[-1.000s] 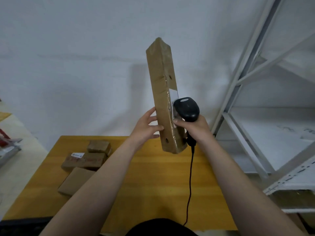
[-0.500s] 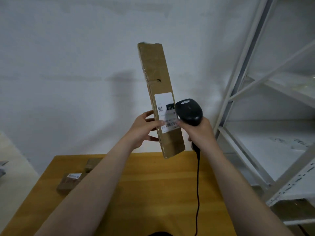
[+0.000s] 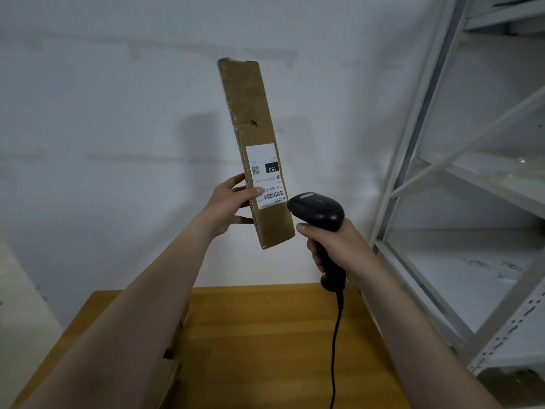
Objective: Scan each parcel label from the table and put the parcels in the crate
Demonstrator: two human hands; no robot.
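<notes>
A: Where's the parcel (image 3: 250, 113)?
B: Upright in the left hand (image 3: 228, 202), thumb on its label (image 3: 265, 175), fingers curled behind (well above the worktop (image 3: 265, 335))
A: And the right hand (image 3: 339, 246)?
B: Gripping the scanner (image 3: 317, 214) by its handle, head just beside the parcel's lower end

Parcel up in the air, scanner just off to its right

The parcel (image 3: 250, 113) stands nearly upright above the bench (image 3: 265, 349), with the left hand (image 3: 227, 202) gripping its left edge near the lower end. The scanner (image 3: 317, 214) sits in the right hand (image 3: 339, 249), just beside the label (image 3: 265, 175). Its cable (image 3: 334, 349) hangs down over the bench. The shelving (image 3: 410, 143) is on the right, with the wall behind everything.
</notes>
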